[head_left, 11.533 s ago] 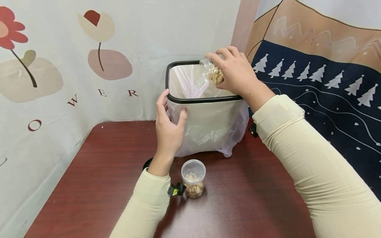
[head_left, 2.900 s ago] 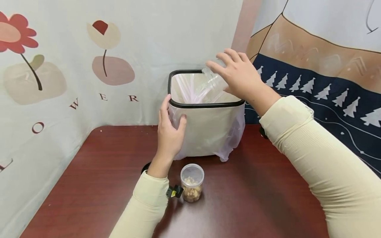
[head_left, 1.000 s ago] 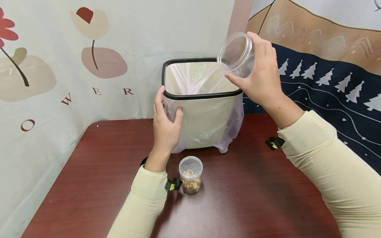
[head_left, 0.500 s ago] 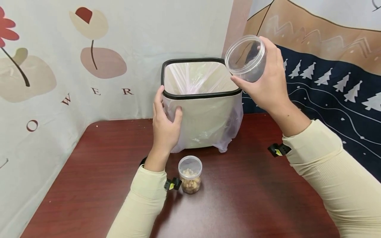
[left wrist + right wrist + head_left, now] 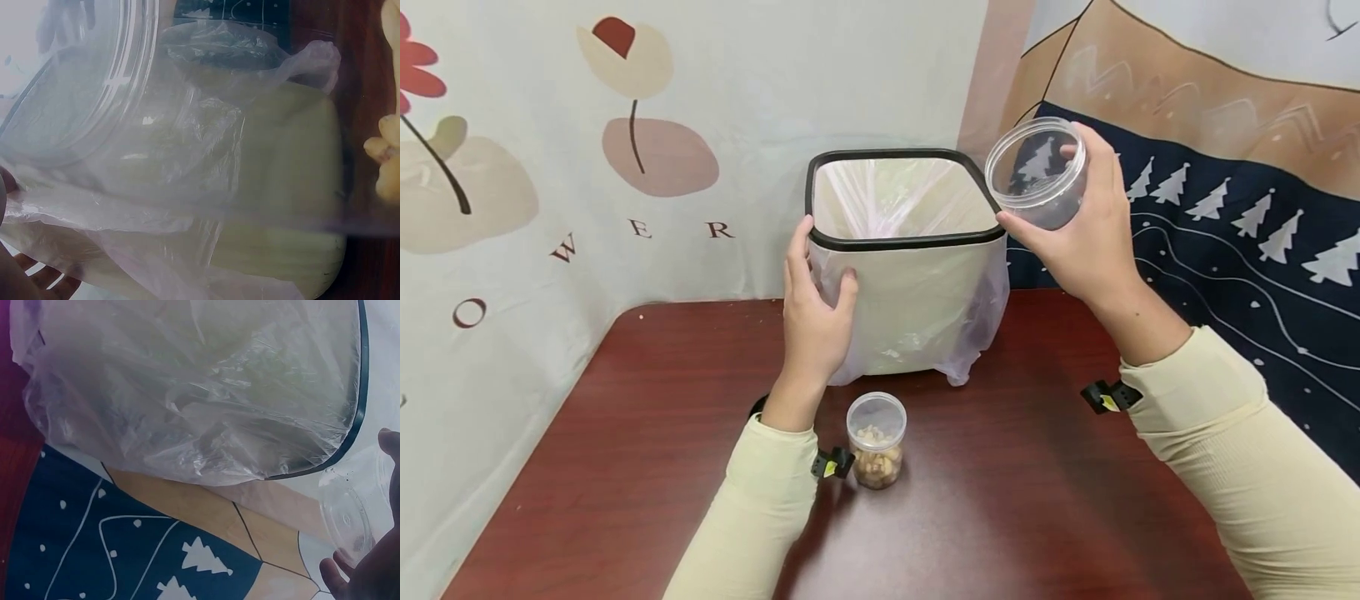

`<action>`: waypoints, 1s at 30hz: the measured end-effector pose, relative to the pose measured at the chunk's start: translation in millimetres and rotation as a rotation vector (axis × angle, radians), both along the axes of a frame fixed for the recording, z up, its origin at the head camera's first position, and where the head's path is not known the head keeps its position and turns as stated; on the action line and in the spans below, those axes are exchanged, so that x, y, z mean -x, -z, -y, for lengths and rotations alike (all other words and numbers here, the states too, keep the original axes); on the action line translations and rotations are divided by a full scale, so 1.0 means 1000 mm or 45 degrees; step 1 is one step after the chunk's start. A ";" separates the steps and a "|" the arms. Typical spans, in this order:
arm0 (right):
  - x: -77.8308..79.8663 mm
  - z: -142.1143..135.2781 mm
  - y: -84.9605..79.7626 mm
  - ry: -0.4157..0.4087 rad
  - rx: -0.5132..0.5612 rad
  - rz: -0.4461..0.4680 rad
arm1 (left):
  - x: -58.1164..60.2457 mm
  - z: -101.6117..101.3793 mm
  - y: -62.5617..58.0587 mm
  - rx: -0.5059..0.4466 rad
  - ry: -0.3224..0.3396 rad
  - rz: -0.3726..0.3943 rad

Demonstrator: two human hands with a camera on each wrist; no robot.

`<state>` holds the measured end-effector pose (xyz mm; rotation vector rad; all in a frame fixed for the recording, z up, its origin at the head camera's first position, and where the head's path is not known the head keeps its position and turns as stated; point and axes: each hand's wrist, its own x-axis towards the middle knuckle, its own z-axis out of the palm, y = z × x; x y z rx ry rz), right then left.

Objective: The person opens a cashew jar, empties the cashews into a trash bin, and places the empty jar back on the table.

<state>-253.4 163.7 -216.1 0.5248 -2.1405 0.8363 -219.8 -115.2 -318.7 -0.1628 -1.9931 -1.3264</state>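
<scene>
In the head view, my right hand [image 5: 1093, 221] grips a clear plastic jar [image 5: 1051, 218] beside the right rim of the trash bin. The jar is tilted, its mouth facing me, with no nuts visible in it. My left hand [image 5: 816, 312] rests against the bin's left front corner, fingers along the side and thumb on the front. A pale trash bin [image 5: 917, 308] with a black rim stands on the table, lined with a thin lilac bag [image 5: 988, 308]. Near my left wrist stands a second clear jar [image 5: 877, 446], partly filled with cashew-like nuts [image 5: 389, 156].
The dark red wooden table [image 5: 662, 467] holds the bin and the second jar. Behind it hang a white flower-print cloth [image 5: 760, 100] and a navy cloth [image 5: 1217, 225] with white trees. A black curved edge [image 5: 759, 405] shows behind my left wrist, mostly hidden.
Earlier my right hand tipped the jar with nuts into the bin; later no nuts show in it. It has since moved out, right and slightly down, mouth turned towards me. The left hand stays put.
</scene>
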 end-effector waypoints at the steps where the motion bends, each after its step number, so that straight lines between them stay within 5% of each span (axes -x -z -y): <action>1: 0.000 -0.001 0.001 0.004 0.008 0.005 | 0.000 0.000 0.000 0.002 0.001 0.001; 30: -0.027 -0.011 0.024 -0.037 0.149 0.188 | 0.001 0.001 0.000 0.014 -0.005 0.005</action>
